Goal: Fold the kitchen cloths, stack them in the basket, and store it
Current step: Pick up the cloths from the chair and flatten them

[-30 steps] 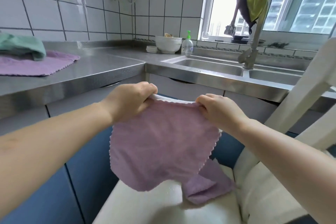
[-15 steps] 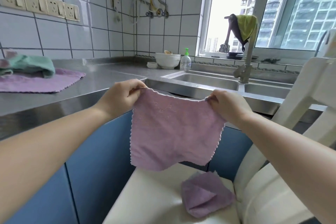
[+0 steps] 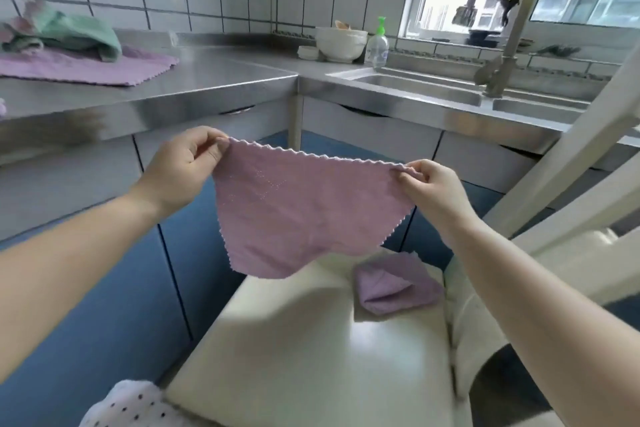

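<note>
A purple kitchen cloth hangs spread in the air in front of the counter. My left hand pinches its top left corner and my right hand pinches its top right corner. Below it, a second purple cloth lies crumpled on the white chair seat. On the steel counter at the left, another purple cloth lies flat with a green cloth bunched on top. No basket is in view.
A double steel sink with a tap sits at the right, with a white bowl and a soap bottle behind it. The white chair back rises at the right. Blue cabinet doors stand below the counter.
My hands have moved apart and stretched the cloth's top edge out straight. The cloth has lifted clear of the crumpled one on the seat, and my view has tilted down.
</note>
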